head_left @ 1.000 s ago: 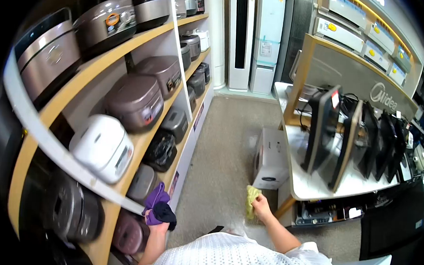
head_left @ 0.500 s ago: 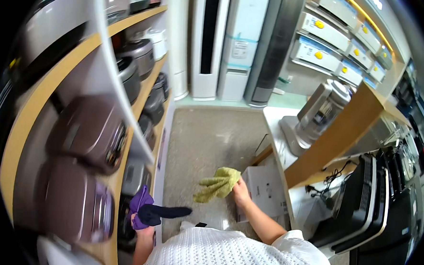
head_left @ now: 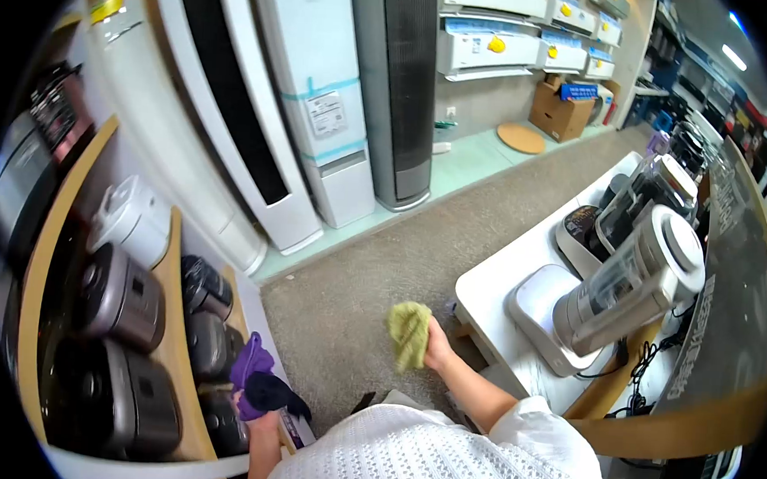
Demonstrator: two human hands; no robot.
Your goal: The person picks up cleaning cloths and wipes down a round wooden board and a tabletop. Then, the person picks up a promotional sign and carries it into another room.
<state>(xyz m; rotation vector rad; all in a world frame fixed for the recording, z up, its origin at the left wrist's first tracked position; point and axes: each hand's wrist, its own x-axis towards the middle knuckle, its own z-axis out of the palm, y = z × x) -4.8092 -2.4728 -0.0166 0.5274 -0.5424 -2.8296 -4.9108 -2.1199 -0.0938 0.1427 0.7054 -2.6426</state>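
Low on the left, my left hand (head_left: 257,417) is closed around a bunched purple cloth (head_left: 249,363) and a dark navy cloth (head_left: 268,392), close to the edge of the shelf. Part of its fingers is hidden under the fabric. My right hand (head_left: 436,343) grips a crumpled yellow-green cloth (head_left: 409,334) in front of my body, over the floor and left of the white table (head_left: 485,288). The green cloth hangs down, its lower end slightly blurred.
Rice cookers (head_left: 124,300) fill the wooden shelf (head_left: 165,349) at left. Tall air conditioners (head_left: 235,102) stand along the back wall. On the table at right is a blender (head_left: 633,279) with loose cables behind it. A cardboard box (head_left: 559,110) sits farther back.
My view has turned to the right, bringing the table and more of the aisle into sight. The green cloth now hangs more bunched. Both hands keep hold of their cloths.
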